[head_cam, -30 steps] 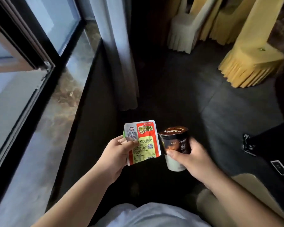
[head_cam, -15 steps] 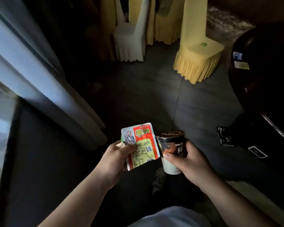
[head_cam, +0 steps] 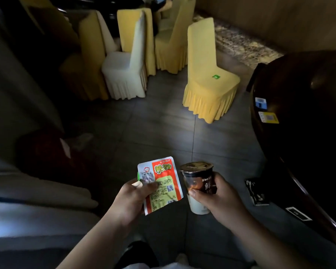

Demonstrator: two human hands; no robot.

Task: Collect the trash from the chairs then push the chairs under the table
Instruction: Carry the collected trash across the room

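The person is showing two bare forearms with no sleeves, watch or rings reaching the wrists, the left hand (head_cam: 132,200) and right hand (head_cam: 219,199) both uncovered, while a pale, whitish garment is edging into view at the bottom between the arms.

I'm looking into what seems a banquet or restaurant dining room: chairs (head_cam: 208,74) in skirted yellow and white covers (head_cam: 124,74) stand clustered on dark floor tiles (head_cam: 153,123), beside a big dark polished round table (head_cam: 308,113) at my right.
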